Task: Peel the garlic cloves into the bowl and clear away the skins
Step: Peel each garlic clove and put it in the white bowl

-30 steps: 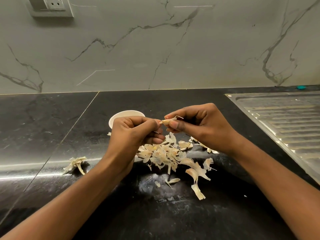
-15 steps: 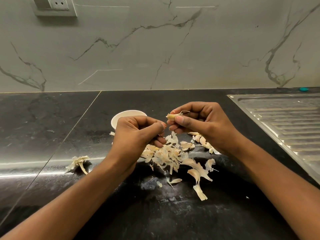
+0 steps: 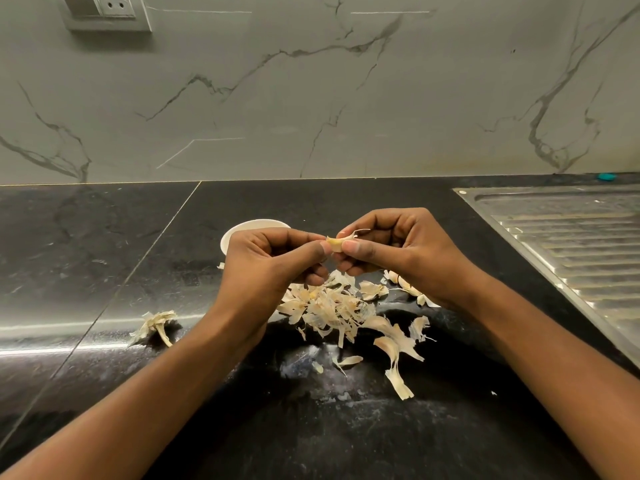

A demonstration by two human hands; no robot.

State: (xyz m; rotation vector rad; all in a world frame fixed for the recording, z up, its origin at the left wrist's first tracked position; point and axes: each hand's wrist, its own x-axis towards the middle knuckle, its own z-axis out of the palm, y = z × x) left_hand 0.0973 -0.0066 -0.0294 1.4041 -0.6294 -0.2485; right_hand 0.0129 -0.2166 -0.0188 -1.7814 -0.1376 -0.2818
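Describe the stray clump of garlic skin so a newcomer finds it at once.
Start at the black counter, then the white bowl behind the left hand. Nearer and left of that hand lies the clump, on the counter's bright reflection, apart from the skin pile.

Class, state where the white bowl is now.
In the head view, the white bowl stands on the black counter left of centre, partly hidden behind the left hand, beyond the pile of skins.

The bowl (image 3: 242, 226) sits behind the skins (image 3: 332, 306), drainboard (image 3: 571, 237) right, stalk scrap (image 3: 154, 325) left.
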